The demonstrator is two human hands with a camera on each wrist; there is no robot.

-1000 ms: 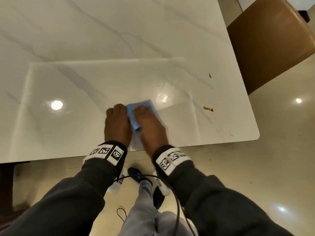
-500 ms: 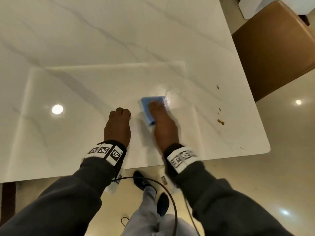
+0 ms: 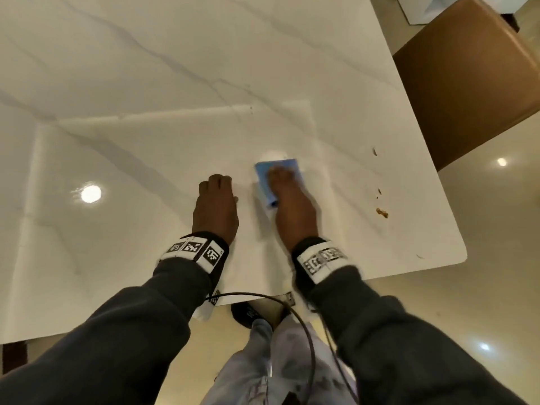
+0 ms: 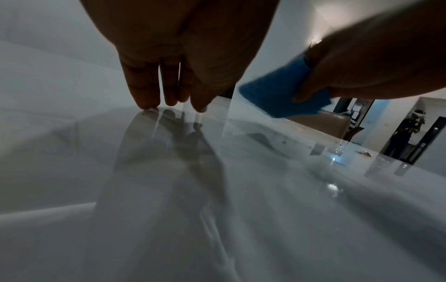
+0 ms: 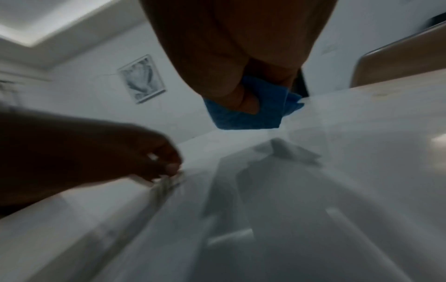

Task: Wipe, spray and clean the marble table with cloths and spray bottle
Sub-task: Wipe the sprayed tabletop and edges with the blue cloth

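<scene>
Wiping the marble table (image 3: 122, 68)
The right hand (image 3: 295, 211) gripped a blue cloth (image 3: 264, 178) mid-frame; the left hand (image 3: 216, 209) rested beside it, fingers straight, holding nothing.

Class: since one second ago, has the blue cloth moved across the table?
Yes. The blue cloth has slid right, away from the left hand, toward the crumbs near the table's right edge.

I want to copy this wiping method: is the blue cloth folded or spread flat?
Folded. The blue cloth is a small thick pad under the right hand; the right wrist view shows doubled layers.
</scene>
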